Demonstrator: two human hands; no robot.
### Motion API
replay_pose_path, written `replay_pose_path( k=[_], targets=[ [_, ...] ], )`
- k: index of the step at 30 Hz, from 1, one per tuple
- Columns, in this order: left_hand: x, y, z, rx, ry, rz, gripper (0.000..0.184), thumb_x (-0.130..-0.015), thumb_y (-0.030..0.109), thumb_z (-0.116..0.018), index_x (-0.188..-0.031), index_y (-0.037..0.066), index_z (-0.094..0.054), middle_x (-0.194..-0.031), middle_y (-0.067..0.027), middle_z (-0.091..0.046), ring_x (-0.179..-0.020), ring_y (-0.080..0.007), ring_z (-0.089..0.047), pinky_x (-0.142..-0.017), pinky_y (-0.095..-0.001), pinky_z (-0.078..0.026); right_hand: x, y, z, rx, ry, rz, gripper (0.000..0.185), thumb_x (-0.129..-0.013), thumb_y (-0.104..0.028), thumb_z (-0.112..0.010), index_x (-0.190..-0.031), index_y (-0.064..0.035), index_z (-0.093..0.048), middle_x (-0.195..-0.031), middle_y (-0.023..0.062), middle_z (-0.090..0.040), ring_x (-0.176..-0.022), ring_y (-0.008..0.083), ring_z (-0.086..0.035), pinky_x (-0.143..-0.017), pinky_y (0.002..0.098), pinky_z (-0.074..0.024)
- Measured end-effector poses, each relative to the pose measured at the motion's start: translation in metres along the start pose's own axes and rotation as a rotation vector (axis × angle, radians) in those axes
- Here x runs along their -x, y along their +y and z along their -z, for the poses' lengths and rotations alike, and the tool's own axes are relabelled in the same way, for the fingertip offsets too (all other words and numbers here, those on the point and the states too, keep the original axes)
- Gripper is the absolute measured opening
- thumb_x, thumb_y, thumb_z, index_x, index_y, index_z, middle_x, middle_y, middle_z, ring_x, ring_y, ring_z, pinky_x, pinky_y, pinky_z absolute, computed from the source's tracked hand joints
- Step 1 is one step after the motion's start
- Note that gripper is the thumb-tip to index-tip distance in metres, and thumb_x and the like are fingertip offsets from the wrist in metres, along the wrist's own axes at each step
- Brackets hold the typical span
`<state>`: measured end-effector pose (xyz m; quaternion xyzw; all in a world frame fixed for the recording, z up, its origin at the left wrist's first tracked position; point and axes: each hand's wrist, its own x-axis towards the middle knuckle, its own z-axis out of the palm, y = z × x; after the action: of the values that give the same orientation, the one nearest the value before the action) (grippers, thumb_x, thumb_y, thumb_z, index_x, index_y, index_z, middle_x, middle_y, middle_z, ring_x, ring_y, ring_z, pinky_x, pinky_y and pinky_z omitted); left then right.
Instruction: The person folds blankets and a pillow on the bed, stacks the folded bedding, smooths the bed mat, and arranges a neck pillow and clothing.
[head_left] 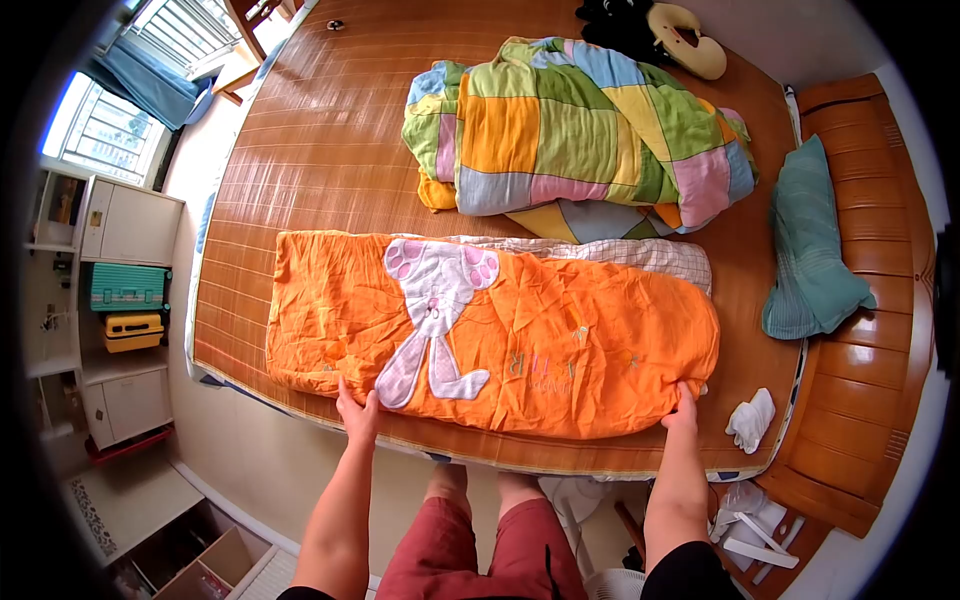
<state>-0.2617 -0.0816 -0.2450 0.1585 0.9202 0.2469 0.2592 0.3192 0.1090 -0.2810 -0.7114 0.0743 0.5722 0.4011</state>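
Observation:
An orange quilt [560,340] with a white and pink rabbit patch lies folded in a long strip on the bed mat [270,170]. My left hand [357,412] is closed on its near edge, just left of the rabbit's ears. At the quilt's near right corner, my right hand [682,408] grips the edge, its fingers partly hidden by the cloth. A pale checked cloth [670,258] shows beyond and partly beneath the quilt's far edge. Farther back lies a bunched patchwork quilt [590,130] in green, orange, pink and blue.
A teal pillow [815,245] leans by the wooden headboard [870,240] on the right. A white cloth [750,420] lies near the bed's right corner. At the far right is a cream neck pillow [690,42]. Shelves with suitcases [128,288] stand left.

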Motion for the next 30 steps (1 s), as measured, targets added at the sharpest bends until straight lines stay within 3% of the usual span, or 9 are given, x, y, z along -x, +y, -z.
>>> replay_pose_path(
  k=[5,7,10,12,14,17,23,27,30],
  targets=[
    [0.004,-0.007,-0.024,-0.020,-0.159,-0.125,0.072,-0.078,0.024,-0.064,-0.138,0.010,-0.026,-0.133,-0.0279,-0.024,-0.123,-0.0384,-0.030,-0.102,-0.0397,-0.028,0.089,-0.020,-0.090,0.172,0.085,0.369,0.041,-0.074,-0.016,-0.067,-0.109,0.0011,-0.053,-0.109,0.0078,-0.058,-0.097,0.0257,-0.057,-0.084,0.0413,-0.0463],
    [0.009,-0.014,-0.027,0.019,-0.167,-0.140,0.071,-0.079,0.026,-0.064,-0.137,0.009,-0.027,-0.133,-0.0282,-0.024,-0.123,-0.0384,-0.030,-0.102,-0.0395,-0.029,0.140,0.006,-0.135,0.418,-0.128,0.952,0.038,-0.072,-0.012,-0.067,-0.105,0.0023,-0.054,-0.101,0.0094,-0.059,-0.092,0.0267,-0.058,-0.082,0.0393,-0.0456],
    [0.015,-0.022,-0.025,0.091,-0.149,-0.101,0.071,-0.078,0.025,-0.065,-0.137,0.008,-0.028,-0.133,-0.0240,-0.028,-0.120,-0.0339,-0.035,-0.100,-0.0379,-0.032,0.234,0.063,-0.208,0.884,-0.318,1.359,0.039,-0.070,-0.010,-0.066,-0.105,-0.0001,-0.053,-0.100,0.0178,-0.055,-0.093,0.0341,-0.054,-0.079,0.0367,-0.0442],
    [0.018,-0.017,-0.014,0.175,-0.162,0.041,0.071,-0.078,0.025,-0.065,-0.137,0.008,-0.029,-0.132,-0.0227,-0.030,-0.120,-0.0326,-0.036,-0.100,-0.0377,-0.032,0.257,0.117,-0.230,1.254,-0.513,1.434,0.049,-0.067,-0.019,-0.071,-0.108,-0.0032,-0.050,-0.118,0.0167,-0.048,-0.114,0.0326,-0.042,-0.097,0.0540,-0.0265],
    [0.007,-0.046,-0.016,0.357,-0.134,0.155,0.071,-0.078,0.025,-0.065,-0.137,0.008,-0.029,-0.132,-0.0204,-0.032,-0.119,-0.0300,-0.038,-0.099,-0.0371,-0.033,0.286,0.156,-0.240,1.517,-0.817,1.333,0.057,-0.066,-0.033,-0.073,-0.112,-0.0083,-0.049,-0.136,0.0144,-0.034,-0.128,0.0279,-0.030,-0.104,0.0590,-0.0081],
    [-0.016,-0.065,0.006,0.601,-0.121,0.347,0.070,-0.080,0.027,-0.064,-0.137,0.008,-0.027,-0.133,-0.0144,-0.035,-0.117,-0.0254,-0.039,-0.097,-0.0342,-0.033,0.283,0.186,-0.226,1.576,-0.992,1.272,0.050,-0.072,-0.030,-0.069,-0.115,-0.0113,-0.051,-0.135,0.0117,-0.036,-0.127,0.0258,-0.031,-0.103,0.0569,-0.0114],
    [-0.090,-0.075,0.065,0.993,0.062,0.529,0.070,-0.081,0.026,-0.065,-0.135,0.008,-0.024,-0.125,-0.0054,-0.044,-0.113,-0.0192,-0.044,-0.094,-0.0402,-0.034,0.194,0.165,-0.185,1.265,-0.456,1.169,0.048,-0.075,-0.018,-0.066,-0.115,-0.0020,-0.047,-0.125,0.0183,-0.041,-0.115,0.0321,-0.042,-0.095,0.0393,-0.0358],
    [-0.130,-0.072,0.079,1.284,0.103,0.497,0.053,-0.082,0.020,-0.065,-0.126,0.009,-0.038,-0.114,-0.0050,-0.055,-0.102,-0.0209,-0.055,-0.090,-0.0376,-0.043,0.135,0.162,-0.188,0.930,-0.286,0.504,0.065,-0.073,-0.025,-0.072,-0.122,0.0023,-0.040,-0.128,0.0189,-0.040,-0.115,0.0250,-0.043,-0.094,0.0351,-0.0379],
    [-0.150,-0.059,0.089,1.534,-0.113,0.606,0.035,-0.081,0.017,-0.065,-0.111,0.004,-0.053,-0.106,-0.0057,-0.060,-0.102,-0.0212,-0.055,-0.091,-0.0366,-0.044,0.128,0.173,-0.199,0.851,-0.290,0.337,0.060,-0.073,-0.021,-0.073,-0.119,0.0021,-0.043,-0.118,0.0146,-0.050,-0.106,0.0215,-0.051,-0.088,0.0336,-0.0427]
  ],
)
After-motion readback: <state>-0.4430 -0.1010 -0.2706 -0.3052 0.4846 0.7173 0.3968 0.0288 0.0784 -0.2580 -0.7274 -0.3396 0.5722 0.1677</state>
